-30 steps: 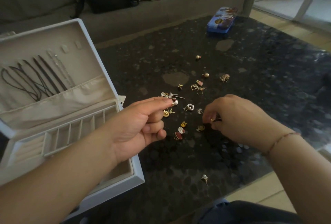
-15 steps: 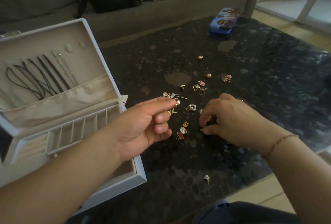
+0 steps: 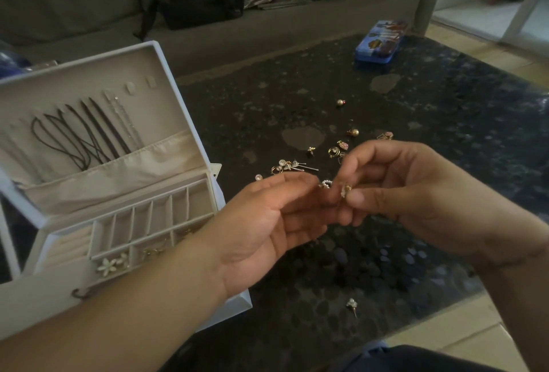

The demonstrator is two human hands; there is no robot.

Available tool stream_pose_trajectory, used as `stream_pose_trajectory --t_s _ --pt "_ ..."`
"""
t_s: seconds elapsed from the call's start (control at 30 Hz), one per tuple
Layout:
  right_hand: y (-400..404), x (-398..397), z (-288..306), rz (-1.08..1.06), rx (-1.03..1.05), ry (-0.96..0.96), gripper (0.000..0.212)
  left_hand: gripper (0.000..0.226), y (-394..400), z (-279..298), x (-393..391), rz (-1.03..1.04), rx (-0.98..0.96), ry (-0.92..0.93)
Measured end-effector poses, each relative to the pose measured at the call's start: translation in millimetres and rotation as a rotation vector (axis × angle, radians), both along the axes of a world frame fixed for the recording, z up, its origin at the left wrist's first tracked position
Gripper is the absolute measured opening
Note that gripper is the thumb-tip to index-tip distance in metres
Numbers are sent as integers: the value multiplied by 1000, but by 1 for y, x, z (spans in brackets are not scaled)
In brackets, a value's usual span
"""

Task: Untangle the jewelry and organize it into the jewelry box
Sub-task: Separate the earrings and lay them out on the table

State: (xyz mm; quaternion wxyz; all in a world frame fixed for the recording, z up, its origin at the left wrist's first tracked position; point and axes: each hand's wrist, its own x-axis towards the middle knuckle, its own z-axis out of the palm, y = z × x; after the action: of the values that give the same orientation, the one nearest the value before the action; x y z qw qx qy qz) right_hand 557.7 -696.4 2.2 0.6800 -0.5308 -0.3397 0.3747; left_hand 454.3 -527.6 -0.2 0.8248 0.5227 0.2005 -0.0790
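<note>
Pinching the small gold earring [image 3: 346, 189] in your right hand [image 3: 416, 190], you are bringing your loosely spread left hand [image 3: 267, 223] alongside; carry it left to the jewelry box [image 3: 166, 74].

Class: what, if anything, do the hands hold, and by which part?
The right hand pinches a small gold earring between thumb and fingertips; which part cannot be told. The left hand holds nothing visible.

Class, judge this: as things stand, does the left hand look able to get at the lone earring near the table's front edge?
Probably yes: the earring lies alone on bare table, below the left hand, nothing between.
</note>
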Motion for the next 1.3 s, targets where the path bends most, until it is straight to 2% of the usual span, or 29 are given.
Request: stream_pose_trajectory --t_s 0.27,0.37,0.47,0.67,0.8,1.0,1.17,1.3 --pt "-3 -3 6 -67 -53 -66 20 21 0 6 -9 -37 -84 8" --pt "-3 -3 6 -79 -67 -87 21 32 4 11 -13 -80 -82 -18" --pt "-2 -4 8 -89 -76 -129 22 47 5 12 -17 -81 1 -63" --pt "4 -16 10 -129 -77 -216 26 45 -4 2 -23 75 245 -157" --pt "7 -21 9 -220 -141 -294 29 45 -4 1 -23 105 284 -171" --pt "11 -23 5 -323 -330 -527 36 42 1 3 -15 55 194 -62" --pt "13 -26 2 -326 -375 -615 36 48 2 3 -12 79 343 -90" --pt "12 -24 1 -286 -390 -591 38 48 5 4 -11 69 443 -112"
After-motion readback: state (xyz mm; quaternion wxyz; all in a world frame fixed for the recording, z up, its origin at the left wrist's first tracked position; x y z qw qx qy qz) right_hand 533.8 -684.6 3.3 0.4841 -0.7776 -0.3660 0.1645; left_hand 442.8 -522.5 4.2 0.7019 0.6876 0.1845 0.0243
